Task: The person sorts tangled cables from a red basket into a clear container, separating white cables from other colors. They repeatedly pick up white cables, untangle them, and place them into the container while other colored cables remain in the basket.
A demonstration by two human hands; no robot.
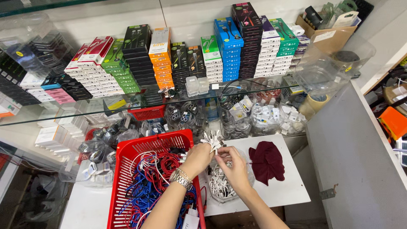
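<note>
The left hand (198, 157) is closed around a bundle of white cables (213, 140), the fingers curled tight so that only the plug ends stick out past the fist; a metal watch (181, 180) sits on that wrist. The right hand (235, 168) is half open, its thumb and forefinger pinched together just beside the bundle — whether they grip a single white lead or only touch it cannot be told, since the fingertips overlap the cables below. The bundle is a fan of short white connectors, pale and glossy, splayed at the tips. Its long axis runs up and slightly to the right, away from the person, with the plug ends pointing toward the glass shelf (127, 111) at the back. It is held above the gap between a red plastic basket (127, 169) and a clear bag of white cables (220, 186) that lies under both hands on the white tabletop (280, 191). The basket, to the left, is filled with tangled red, blue and white cords. A dark red cloth (267, 162) lies crumpled on the tabletop to the right of the hands, well apart from the bundle. Stacks of coloured boxes (186, 55) line the glass shelf.
</note>
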